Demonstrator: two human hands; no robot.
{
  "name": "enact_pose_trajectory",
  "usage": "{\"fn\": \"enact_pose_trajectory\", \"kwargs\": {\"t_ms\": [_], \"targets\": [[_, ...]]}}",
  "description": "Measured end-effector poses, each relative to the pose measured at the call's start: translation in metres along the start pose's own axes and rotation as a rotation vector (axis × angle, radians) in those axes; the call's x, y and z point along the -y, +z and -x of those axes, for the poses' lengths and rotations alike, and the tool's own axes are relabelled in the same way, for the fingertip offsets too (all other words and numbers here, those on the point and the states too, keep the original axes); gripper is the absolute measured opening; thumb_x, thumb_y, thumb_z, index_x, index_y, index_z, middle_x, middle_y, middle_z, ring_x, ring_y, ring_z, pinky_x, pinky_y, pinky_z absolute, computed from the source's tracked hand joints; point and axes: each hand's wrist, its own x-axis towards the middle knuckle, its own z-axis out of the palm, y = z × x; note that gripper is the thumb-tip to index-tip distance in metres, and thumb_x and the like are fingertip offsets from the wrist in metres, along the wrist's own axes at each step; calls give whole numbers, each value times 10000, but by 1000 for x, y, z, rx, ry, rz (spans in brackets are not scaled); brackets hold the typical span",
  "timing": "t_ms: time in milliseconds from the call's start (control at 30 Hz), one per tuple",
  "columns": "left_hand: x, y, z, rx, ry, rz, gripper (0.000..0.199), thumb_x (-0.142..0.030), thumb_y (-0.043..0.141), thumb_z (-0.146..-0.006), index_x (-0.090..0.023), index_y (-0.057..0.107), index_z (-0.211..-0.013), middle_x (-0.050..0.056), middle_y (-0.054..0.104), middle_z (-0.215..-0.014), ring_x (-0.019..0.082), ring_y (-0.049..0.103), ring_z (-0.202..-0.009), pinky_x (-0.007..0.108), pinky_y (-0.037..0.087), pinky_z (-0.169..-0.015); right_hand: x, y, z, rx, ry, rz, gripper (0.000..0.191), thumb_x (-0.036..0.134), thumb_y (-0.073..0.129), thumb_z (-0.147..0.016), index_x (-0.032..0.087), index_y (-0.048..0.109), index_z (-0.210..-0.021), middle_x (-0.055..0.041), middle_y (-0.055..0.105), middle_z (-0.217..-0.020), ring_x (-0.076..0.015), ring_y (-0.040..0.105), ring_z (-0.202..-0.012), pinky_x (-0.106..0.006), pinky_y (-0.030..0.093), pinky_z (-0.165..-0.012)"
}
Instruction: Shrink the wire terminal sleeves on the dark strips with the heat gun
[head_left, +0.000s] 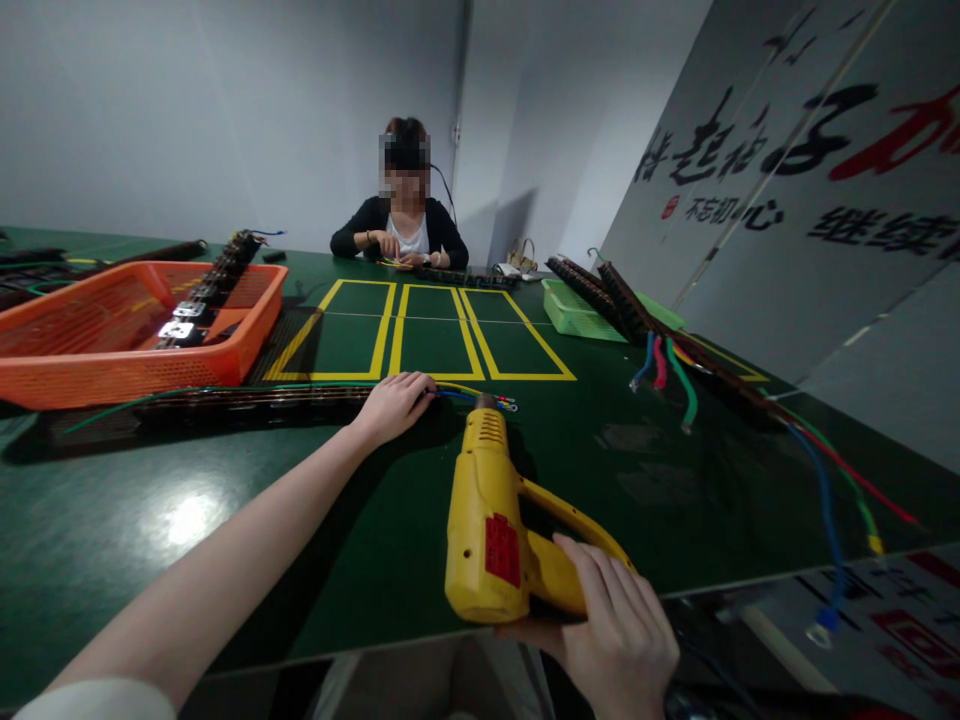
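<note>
Right hand [619, 630] is gripping yellow heat gun [487, 510] near wire terminals [511, 405]; left hand [395, 408] is covering dark wired strip's [262, 406] end, grip unclear.

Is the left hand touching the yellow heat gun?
Apart. The head view shows a strip of green table between the left hand and the yellow heat gun, which the right hand holds.
</note>
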Motion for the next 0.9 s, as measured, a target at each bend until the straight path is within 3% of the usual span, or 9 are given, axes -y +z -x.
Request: {"fn": "enact_pose_trajectory", "kwargs": {"t_ms": [133,233,567,733,800,900], "targets": [[0,1,0,-4,5,13,259,-321,317,-947,-199,531,-1026,63,641,-1021,214,595,-968,361,458,-835,-11,-6,7,-15,0,87,665,690,448,-805,97,613,-1058,-103,687,-898,-206,621,-817,-328,406,-777],[0,0,0,-10,-4,36,254,-316,314,-947,-196,526,-1018,62,647,-1020,215,602,-967,365,460,-838,-13,-8,7,-20,9,111,748,770,431,-748,105,618,-1036,-95,686,-872,-200,619,-787,-324,404,-751],[-1,3,-1,-92,-139,161,164,-294,326,-936,-197,452,-978,69,663,-986,212,643,-850,344,486,-736,12,-1,-3,-22,57,62,645,687,442,-809,113,602,-1054,-91,672,-863,-200,598,-778,-328,394,-739],[-1,2,-2,-57,-113,81,223,-292,307,-939,-191,494,-1008,69,663,-960,220,631,-859,357,481,-764,31,5,-11,-27,41,-28,631,674,432,-816,109,599,-1043,-96,658,-851,-205,588,-790,-338,398,-744],[-1,2,-2,-43,-81,52,248,-281,294,-940,-190,519,-989,70,661,-957,222,623,-874,361,478,-776,38,7,-14,-22,38,-75,536,586,446,-846,111,596,-1047,-96,654,-856,-201,581,-787,-334,399,-736],[-1,1,-2,-33,-68,53,268,-280,288,-941,-191,540,-958,65,656,-940,216,616,-870,351,479,-770,46,11,-17,17,36,-127,308,261,399,-864,133,589,-1070,-82,651,-874,-191,574,-805,-330,397,-759]]}}
